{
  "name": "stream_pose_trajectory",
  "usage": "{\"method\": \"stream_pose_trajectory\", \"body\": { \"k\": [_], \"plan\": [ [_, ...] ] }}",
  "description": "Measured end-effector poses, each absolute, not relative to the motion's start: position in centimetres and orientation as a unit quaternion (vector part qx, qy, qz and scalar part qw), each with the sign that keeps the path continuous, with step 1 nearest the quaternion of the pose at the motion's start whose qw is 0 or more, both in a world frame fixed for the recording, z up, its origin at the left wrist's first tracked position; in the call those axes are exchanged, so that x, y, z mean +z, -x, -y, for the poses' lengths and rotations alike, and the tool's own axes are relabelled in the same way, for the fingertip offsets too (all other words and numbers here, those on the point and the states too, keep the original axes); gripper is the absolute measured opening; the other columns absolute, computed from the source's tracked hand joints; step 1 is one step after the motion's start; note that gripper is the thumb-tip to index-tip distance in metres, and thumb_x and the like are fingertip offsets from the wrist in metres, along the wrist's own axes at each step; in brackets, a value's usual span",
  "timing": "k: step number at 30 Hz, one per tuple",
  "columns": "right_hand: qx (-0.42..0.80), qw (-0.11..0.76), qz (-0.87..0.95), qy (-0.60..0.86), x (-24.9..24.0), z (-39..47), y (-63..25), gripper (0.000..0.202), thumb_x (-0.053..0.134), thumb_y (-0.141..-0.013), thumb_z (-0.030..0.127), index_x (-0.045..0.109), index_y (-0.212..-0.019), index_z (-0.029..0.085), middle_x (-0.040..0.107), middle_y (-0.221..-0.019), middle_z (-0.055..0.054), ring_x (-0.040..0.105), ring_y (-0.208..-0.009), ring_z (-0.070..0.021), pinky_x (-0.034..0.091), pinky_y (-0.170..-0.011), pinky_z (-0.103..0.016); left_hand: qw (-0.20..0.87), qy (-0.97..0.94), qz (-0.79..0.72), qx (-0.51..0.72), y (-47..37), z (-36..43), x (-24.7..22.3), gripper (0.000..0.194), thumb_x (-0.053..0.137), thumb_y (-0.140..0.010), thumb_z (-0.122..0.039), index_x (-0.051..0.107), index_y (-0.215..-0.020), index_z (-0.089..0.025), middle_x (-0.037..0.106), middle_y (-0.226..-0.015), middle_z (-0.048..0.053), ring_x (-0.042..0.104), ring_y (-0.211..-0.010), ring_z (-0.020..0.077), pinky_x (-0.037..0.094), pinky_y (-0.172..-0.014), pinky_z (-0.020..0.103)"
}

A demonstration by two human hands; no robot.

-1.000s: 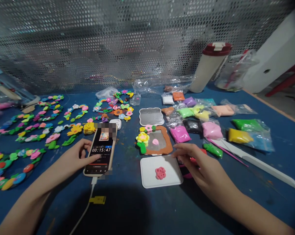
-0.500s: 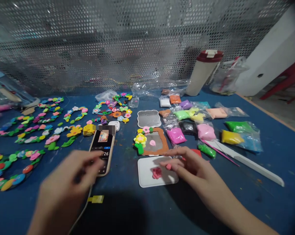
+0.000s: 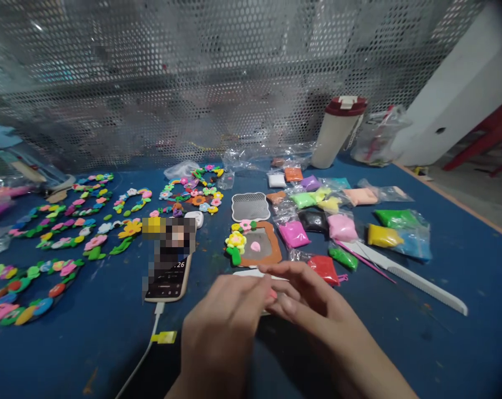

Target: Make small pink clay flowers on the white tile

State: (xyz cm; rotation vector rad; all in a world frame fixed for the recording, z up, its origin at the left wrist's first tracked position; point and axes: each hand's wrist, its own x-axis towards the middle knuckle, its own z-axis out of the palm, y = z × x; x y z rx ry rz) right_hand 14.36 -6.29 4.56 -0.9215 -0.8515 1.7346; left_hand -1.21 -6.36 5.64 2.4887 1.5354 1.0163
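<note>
My left hand and my right hand meet over the small white board, hiding most of it. Between their fingertips is a small piece of pink clay, pinched by both hands. Just behind them lies a frame with a brown clay border, decorated at its left with yellow and pink flowers. A pale pink clay dot rests inside that frame. The pink flower on the board is hidden by my hands.
A phone with a cable lies left of my hands, flower-decorated frames beyond it. Bags of coloured clay, a white serrated knife and a pink tool are at the right. A tumbler stands at the back near a scalloped mirror.
My left hand has moved right from over the phone to meet my right hand at the pink clay. The pink flower on the board is now covered. The view has shifted slightly.
</note>
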Motion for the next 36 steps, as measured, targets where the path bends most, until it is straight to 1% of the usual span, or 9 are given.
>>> {"method": "stream_pose_trajectory", "body": {
  "k": [2, 6, 10, 13, 19, 23, 29, 33, 36],
  "plan": [
    [0.734, 0.486, 0.315, 0.355, 4.7, 6.0, -14.0, 0.027, 0.068, -0.077, 0.031, 0.06, -0.103, 0.025, 0.063, -0.107, -0.004, 0.059, -0.103, -0.0191, 0.043, -0.093, -0.034, 0.127, -0.744, -0.552, 0.355, 1.1, 5.8, 5.9, 0.02, 0.052, -0.088, -0.021, 0.07, -0.092, -0.03, 0.072, -0.086, -0.001, 0.068, -0.078, 0.0172, 0.057, -0.066, 0.025],
    [0.773, 0.482, 0.247, 0.33, 3.9, 5.6, -13.1, 0.019, 0.067, -0.079, 0.032, 0.061, -0.094, 0.022, 0.061, -0.086, -0.001, 0.059, -0.08, -0.0149, 0.045, -0.08, -0.03, 0.307, -0.679, -0.533, 0.402, 1.0, 5.3, 6.1, 0.015, 0.061, -0.081, -0.019, 0.071, -0.083, -0.03, 0.072, -0.084, -0.003, 0.068, -0.076, 0.0152, 0.056, -0.067, 0.022],
    [0.779, 0.483, 0.235, 0.325, 3.1, 5.6, -12.7, 0.019, 0.069, -0.076, 0.035, 0.059, -0.075, 0.019, 0.053, -0.07, 0.002, 0.051, -0.068, -0.0118, 0.041, -0.07, -0.024, 0.41, -0.578, -0.564, 0.424, 0.8, 5.4, 5.7, 0.015, 0.064, -0.077, -0.024, 0.066, -0.091, -0.028, 0.072, -0.074, -0.004, 0.069, -0.063, 0.0154, 0.057, -0.056, 0.022],
    [0.775, 0.491, 0.229, 0.326, 2.9, 5.6, -12.5, 0.024, 0.07, -0.074, 0.036, 0.055, -0.069, 0.018, 0.049, -0.065, 0.003, 0.047, -0.064, -0.0111, 0.039, -0.066, -0.023, 0.403, -0.566, -0.595, 0.405, 0.7, 5.4, 5.6, 0.003, 0.067, -0.075, -0.028, 0.064, -0.075, -0.026, 0.069, -0.062, -0.005, 0.066, -0.053, 0.0148, 0.054, -0.05, 0.022],
    [0.791, 0.496, 0.207, 0.293, 2.5, 5.5, -12.2, 0.024, 0.073, -0.072, 0.034, 0.054, -0.072, 0.019, 0.049, -0.067, 0.003, 0.046, -0.062, -0.0106, 0.038, -0.063, -0.023, 0.352, -0.64, -0.55, 0.405, 0.8, 5.4, 5.5, 0.013, 0.064, -0.078, -0.021, 0.067, -0.066, -0.027, 0.068, -0.066, -0.003, 0.064, -0.062, 0.0147, 0.049, -0.055, 0.023],
    [0.776, 0.499, 0.243, 0.299, 2.5, 5.9, -12.4, 0.022, 0.07, -0.076, 0.034, 0.052, -0.08, 0.022, 0.049, -0.065, 0.005, 0.045, -0.059, -0.0096, 0.036, -0.06, -0.022, 0.408, -0.627, -0.49, 0.446, 0.8, 5.8, 5.3, 0.018, 0.063, -0.079, -0.014, 0.069, -0.072, -0.029, 0.069, -0.065, -0.006, 0.064, -0.06, 0.0126, 0.051, -0.059, 0.022],
    [0.583, 0.555, 0.448, 0.389, 2.5, 7.1, -12.8, 0.005, 0.059, -0.087, 0.03, 0.057, -0.091, 0.029, 0.053, -0.078, 0.003, 0.047, -0.067, -0.0112, 0.039, -0.061, -0.021, 0.539, -0.526, -0.497, 0.431, 0.8, 5.7, 5.4, 0.008, 0.072, -0.07, -0.021, 0.072, -0.066, -0.027, 0.072, -0.067, -0.002, 0.065, -0.063, 0.015, 0.053, -0.059, 0.022],
    [0.681, 0.515, 0.374, 0.361, 2.8, 6.8, -12.5, 0.016, 0.053, -0.088, 0.042, 0.057, -0.094, 0.028, 0.052, -0.077, 0.001, 0.049, -0.072, -0.0131, 0.04, -0.066, -0.023, 0.581, -0.443, -0.535, 0.424, 0.6, 5.2, 5.5, 0.015, 0.067, -0.071, -0.021, 0.068, -0.057, -0.023, 0.065, -0.054, -0.002, 0.061, -0.053, 0.0122, 0.05, -0.051, 0.019],
    [0.759, 0.506, 0.269, 0.309, 3.2, 6.3, -12.1, 0.022, 0.051, -0.088, 0.045, 0.058, -0.089, 0.024, 0.052, -0.074, 0.001, 0.048, -0.073, -0.0132, 0.04, -0.071, -0.025, 0.591, -0.422, -0.54, 0.425, 0.3, 5.1, 5.9, 0.01, 0.066, -0.072, -0.022, 0.068, -0.062, -0.02, 0.067, -0.056, -0.001, 0.062, -0.054, 0.012, 0.052, -0.053, 0.018]
  ]
}}
